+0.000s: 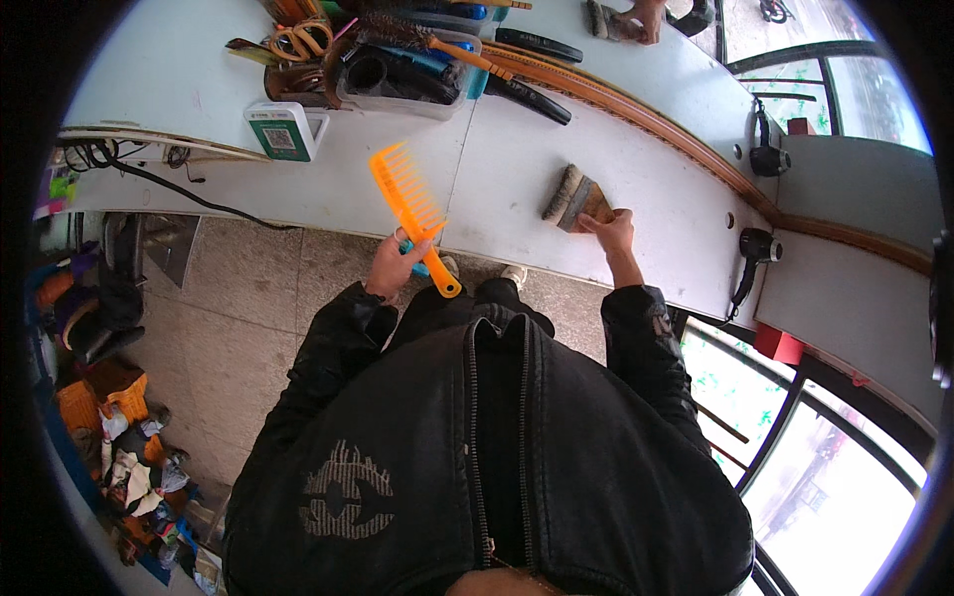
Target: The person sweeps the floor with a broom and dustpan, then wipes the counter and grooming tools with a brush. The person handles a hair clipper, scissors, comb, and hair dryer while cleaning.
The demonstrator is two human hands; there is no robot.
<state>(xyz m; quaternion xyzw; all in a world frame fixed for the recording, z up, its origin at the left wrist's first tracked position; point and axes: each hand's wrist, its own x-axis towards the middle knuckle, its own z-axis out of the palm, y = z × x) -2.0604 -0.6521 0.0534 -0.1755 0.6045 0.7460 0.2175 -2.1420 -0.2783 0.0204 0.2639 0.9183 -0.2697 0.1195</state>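
My left hand (391, 267) grips an orange wide-tooth comb (395, 190) near its handle, with the teeth end pointing up over the white counter (507, 164). Something blue (419, 270) shows beside the fingers of that hand; whether it is held too I cannot tell. On the right, my right hand (617, 232) holds a flat, wide brush (580, 200) by its worn wooden handle. Its pale bristles face left, over the counter; contact with the surface is unclear.
A clear plastic bin (440, 108) of styling tools stands at the back, beside a cup with scissors (302, 41) and a small code stand (282, 132). Behind runs a wood-framed mirror (633, 93). A hair dryer (756, 257) hangs right; a black cable (186, 194) crosses the left edge.
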